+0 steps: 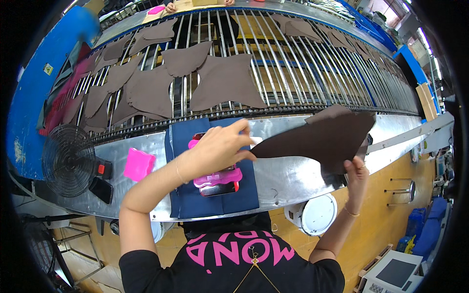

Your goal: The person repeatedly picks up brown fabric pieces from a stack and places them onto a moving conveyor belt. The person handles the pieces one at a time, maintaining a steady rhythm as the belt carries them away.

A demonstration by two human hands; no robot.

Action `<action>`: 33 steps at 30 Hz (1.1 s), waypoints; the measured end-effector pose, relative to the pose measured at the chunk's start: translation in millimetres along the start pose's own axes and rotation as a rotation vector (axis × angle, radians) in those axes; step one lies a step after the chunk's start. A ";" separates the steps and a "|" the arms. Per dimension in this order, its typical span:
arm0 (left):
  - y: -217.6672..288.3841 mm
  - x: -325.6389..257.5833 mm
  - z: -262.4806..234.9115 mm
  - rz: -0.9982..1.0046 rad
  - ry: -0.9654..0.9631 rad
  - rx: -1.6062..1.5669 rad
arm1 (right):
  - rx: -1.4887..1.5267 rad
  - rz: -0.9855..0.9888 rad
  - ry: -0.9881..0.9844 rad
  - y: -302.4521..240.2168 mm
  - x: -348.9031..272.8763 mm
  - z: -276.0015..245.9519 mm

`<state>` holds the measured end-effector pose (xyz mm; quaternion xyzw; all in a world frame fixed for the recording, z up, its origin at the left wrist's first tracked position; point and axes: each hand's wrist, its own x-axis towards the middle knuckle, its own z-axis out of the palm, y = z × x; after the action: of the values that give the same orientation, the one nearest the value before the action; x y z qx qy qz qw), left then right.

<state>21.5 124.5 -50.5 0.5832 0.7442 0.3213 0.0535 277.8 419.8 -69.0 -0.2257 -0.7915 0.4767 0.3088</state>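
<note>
A dark brown cut fabric panel (308,139) is held up over the metal table, to the right of the navy cloth. Its lower right edge is pinched by my right hand (357,171). My left hand (224,144) is at the panel's narrow left tip, thumb beside it, fingers curved and apart. A lighter brown piece (332,113) shows behind the panel's upper edge. Under my left hand and forearm lies a pink wavy-edged object (218,177) with dark, red-edged parts, resting on the folded navy cloth (188,202). My left arm hides part of it.
Brown panels (227,80) lie on a conveyor of metal bars (293,63) beyond the table (288,188). On the left are a pink square object (139,164), a black fan (68,156) and a phone (101,189). A white bucket (318,215) stands below the table edge.
</note>
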 end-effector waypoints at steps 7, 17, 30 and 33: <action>-4.2 108.7 -48.9 0.027 0.104 -0.364 | -0.498 -0.054 -0.092 -52.9 58.8 -42.5; -157.6 109.5 5.9 -0.696 0.431 -1.196 | -0.824 0.112 0.234 70.1 100.2 -98.0; -226.3 81.4 16.2 -0.985 0.297 -0.915 | -0.986 0.602 0.251 120.0 70.7 -85.8; -197.7 55.8 -9.6 -0.875 0.192 -0.846 | -1.059 0.628 0.234 116.9 79.0 -87.9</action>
<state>-165.1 148.5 -133.3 0.1204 0.7240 0.5880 0.3401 291.1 577.3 -120.8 -0.6205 -0.7773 0.0597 0.0850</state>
